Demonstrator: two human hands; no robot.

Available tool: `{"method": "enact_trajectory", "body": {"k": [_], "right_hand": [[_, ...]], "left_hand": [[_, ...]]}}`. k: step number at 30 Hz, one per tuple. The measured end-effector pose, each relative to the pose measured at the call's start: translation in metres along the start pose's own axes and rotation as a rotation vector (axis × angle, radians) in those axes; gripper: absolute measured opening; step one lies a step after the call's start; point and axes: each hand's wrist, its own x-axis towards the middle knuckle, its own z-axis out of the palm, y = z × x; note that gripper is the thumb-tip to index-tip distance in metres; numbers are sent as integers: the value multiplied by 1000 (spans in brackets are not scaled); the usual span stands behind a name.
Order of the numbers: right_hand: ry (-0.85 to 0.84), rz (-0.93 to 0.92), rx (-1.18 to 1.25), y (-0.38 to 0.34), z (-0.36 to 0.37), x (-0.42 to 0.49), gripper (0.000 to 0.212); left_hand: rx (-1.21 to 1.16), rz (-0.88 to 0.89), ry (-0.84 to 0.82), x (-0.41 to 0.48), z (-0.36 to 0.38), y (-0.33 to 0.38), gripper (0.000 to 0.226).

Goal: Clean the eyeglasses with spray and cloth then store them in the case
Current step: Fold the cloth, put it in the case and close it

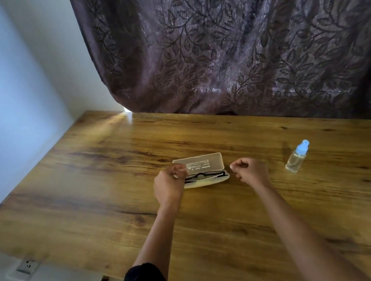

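A translucent plastic eyeglass case (204, 165) lies open in the middle of the wooden table (91, 190), its lid tipped back. Black-framed eyeglasses (205, 175) lie folded in the case's lower half. My left hand (168, 186) is at the case's left end, fingers curled against the lid's corner and covering the left end of the glasses. My right hand (250, 170) hovers just right of the case, fingers curled in, nothing visible in it. A small clear spray bottle (296, 157) with a pale blue cap stands farther right. No cloth is visible.
A dark leaf-patterned curtain (237, 43) hangs along the table's far edge. A pale wall (4, 95) borders the left side, with a wall socket (26, 266) below the table's left edge. The table's near edge runs close to my body.
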Motion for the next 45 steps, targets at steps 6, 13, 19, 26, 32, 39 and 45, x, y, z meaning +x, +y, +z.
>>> {"method": "enact_trajectory", "body": {"k": [6, 13, 19, 26, 32, 39, 45], "right_hand": [[89, 8, 57, 8, -31, 8, 9], [198, 64, 31, 28, -51, 12, 11], [292, 117, -6, 37, -59, 9, 16], [227, 150, -91, 44, -61, 11, 19], [190, 151, -87, 49, -56, 16, 20], [171, 155, -72, 47, -50, 20, 12], [159, 179, 54, 40, -54, 23, 12]], "left_hand": [[38, 117, -12, 4, 20, 38, 11], [15, 277, -169, -5, 61, 72, 12], [127, 356, -413, -18, 110, 93, 22], [357, 268, -546, -28, 141, 93, 18], [372, 234, -529, -26, 144, 90, 21], [355, 216, -497, -24, 139, 91, 20], [308, 247, -455, -22, 126, 106, 15]]}}
